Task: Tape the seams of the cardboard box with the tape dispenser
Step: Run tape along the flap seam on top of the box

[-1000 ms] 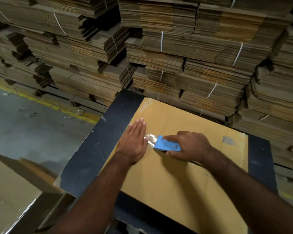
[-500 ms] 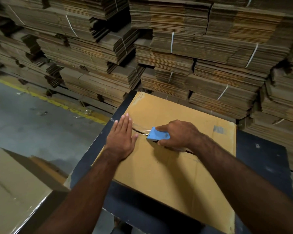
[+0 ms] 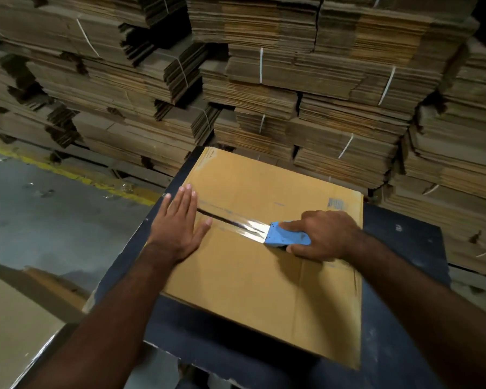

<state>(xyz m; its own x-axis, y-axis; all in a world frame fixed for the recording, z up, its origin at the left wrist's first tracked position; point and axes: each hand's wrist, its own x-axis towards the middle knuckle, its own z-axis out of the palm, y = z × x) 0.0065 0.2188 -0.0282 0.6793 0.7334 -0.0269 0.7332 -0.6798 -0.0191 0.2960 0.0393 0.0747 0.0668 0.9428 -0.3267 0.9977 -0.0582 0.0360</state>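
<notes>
A brown cardboard box [image 3: 253,282] lies with its closed flaps up on a dark table [image 3: 404,248]. Its middle seam [image 3: 208,214] runs left to right, and a shiny strip of clear tape [image 3: 244,227] covers part of it. My right hand [image 3: 324,234] grips the blue tape dispenser [image 3: 285,238] on the seam, index finger on top. My left hand [image 3: 180,223] presses flat on the box at the seam's left end, fingers straight.
Tall stacks of strapped flat cardboard [image 3: 292,94] wall off the back and right. A grey floor with a yellow line [image 3: 76,175] lies to the left. Another box [image 3: 9,327], with shiny tape on it, sits at lower left.
My right hand has drawn the dispenser rightward along the seam, leaving a longer strip of tape behind it. My left hand has stayed pressed at the left end.
</notes>
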